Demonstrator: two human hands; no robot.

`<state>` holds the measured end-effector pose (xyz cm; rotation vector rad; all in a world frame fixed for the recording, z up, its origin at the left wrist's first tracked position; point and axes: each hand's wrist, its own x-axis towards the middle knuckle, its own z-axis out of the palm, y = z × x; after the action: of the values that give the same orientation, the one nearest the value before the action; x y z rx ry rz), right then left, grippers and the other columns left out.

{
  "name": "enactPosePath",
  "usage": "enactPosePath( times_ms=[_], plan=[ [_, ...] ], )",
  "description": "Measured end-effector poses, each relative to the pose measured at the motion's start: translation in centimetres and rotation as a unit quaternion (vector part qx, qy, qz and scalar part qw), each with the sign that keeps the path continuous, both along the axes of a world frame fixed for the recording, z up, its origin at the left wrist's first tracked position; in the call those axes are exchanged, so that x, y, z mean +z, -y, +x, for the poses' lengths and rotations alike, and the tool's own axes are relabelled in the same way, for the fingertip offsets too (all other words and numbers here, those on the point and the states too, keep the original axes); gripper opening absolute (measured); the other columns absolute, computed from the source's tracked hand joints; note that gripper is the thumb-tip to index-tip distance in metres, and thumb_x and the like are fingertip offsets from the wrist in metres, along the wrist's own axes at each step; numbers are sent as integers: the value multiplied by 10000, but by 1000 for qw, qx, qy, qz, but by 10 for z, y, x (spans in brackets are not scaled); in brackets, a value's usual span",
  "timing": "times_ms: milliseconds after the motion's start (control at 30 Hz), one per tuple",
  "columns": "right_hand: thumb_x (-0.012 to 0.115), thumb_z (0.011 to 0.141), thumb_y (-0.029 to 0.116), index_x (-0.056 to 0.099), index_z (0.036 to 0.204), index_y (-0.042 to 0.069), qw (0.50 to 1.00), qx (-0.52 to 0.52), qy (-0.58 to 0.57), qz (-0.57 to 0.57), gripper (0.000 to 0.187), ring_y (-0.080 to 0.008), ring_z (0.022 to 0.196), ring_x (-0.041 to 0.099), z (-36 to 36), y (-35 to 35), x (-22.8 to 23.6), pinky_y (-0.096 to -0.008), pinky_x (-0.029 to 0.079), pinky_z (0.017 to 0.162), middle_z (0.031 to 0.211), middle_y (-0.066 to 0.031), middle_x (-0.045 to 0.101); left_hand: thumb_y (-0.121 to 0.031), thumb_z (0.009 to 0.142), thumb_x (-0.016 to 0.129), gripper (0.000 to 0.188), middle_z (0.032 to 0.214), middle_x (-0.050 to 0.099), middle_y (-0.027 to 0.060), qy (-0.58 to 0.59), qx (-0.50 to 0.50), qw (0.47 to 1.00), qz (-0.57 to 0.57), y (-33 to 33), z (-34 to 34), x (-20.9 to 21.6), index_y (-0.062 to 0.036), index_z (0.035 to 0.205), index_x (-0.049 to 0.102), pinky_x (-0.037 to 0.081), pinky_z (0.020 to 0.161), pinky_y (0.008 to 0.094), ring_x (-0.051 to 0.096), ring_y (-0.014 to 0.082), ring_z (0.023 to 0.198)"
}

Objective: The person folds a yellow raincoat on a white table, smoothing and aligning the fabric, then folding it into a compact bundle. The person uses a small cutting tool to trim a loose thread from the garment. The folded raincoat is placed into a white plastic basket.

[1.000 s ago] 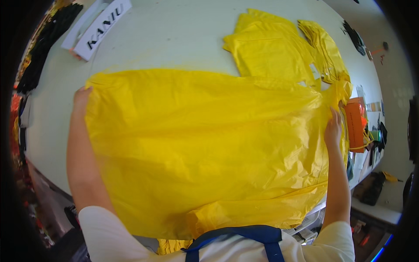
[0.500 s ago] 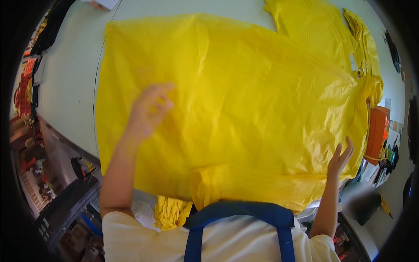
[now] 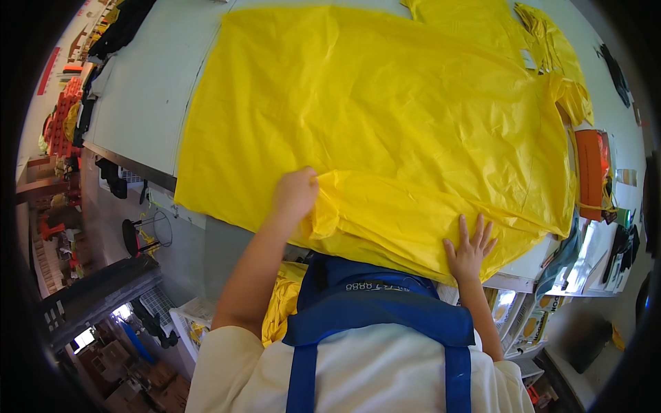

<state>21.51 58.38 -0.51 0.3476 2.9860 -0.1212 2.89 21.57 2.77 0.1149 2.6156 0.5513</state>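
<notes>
A large yellow raincoat-like garment (image 3: 385, 103) of thin shiny material lies spread over the table in front of me. One sleeve (image 3: 392, 203) is laid across its near part. My left hand (image 3: 296, 194) is closed, pinching the end of that sleeve at its cuff. Near the front edge, my right hand (image 3: 470, 249) lies flat on the garment with its fingers spread. Small creases run over the right half of the garment, and its left half is smoother.
The pale table (image 3: 138, 82) shows along the left. More folded yellow garments (image 3: 551, 48) lie at the far right. An orange box (image 3: 590, 172) stands by the right edge. Bunched yellow fabric (image 3: 282, 299) hangs below the table edge beside my blue apron (image 3: 379, 310).
My left hand has come down from above the garment and taken hold of the sleeve end, now laid higher. My right hand has moved left and down onto the fabric.
</notes>
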Motion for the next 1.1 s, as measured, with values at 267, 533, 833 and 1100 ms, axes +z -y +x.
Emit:
enactPosePath(
  times_ms=[267, 533, 833, 1100],
  plan=[
    [549, 837, 487, 369, 1412, 247, 1000, 14, -11, -24, 648, -389, 1377, 157, 15, -2, -2, -578, 136, 1060, 1512, -117, 200, -157, 914, 518, 287, 1039, 594, 120, 123, 422, 744, 503, 27, 11, 0, -12, 1162, 515, 507, 807, 338, 600, 222, 878],
    [333, 942, 528, 208, 1470, 278, 972, -223, 21, 70, 597, -386, 1402, 74, 22, -76, -15, -578, 94, 1078, 1548, -60, 105, -205, 899, 567, 247, 901, 585, 50, 57, 293, 899, 321, 29, 104, 15, -21, 1064, 567, 428, 702, 259, 529, 124, 771],
    [546, 868, 294, 233, 1455, 164, 978, -104, -142, -110, 679, -390, 1397, 117, 46, -90, -14, -548, 102, 1101, 1514, -132, 186, -200, 816, 659, 362, 980, 540, 53, -109, 439, 838, 305, 87, 109, -34, -38, 1112, 526, 406, 780, 276, 502, 169, 894],
    [655, 681, 176, 481, 1252, 118, 982, 179, 31, -55, 600, -374, 1358, 262, 118, -66, 29, -537, 171, 1094, 1392, -117, 413, -226, 874, 637, 352, 1104, 591, 89, -38, 703, 567, 428, 221, 70, -66, -87, 1173, 516, 498, 762, 413, 596, 260, 926]
  ],
)
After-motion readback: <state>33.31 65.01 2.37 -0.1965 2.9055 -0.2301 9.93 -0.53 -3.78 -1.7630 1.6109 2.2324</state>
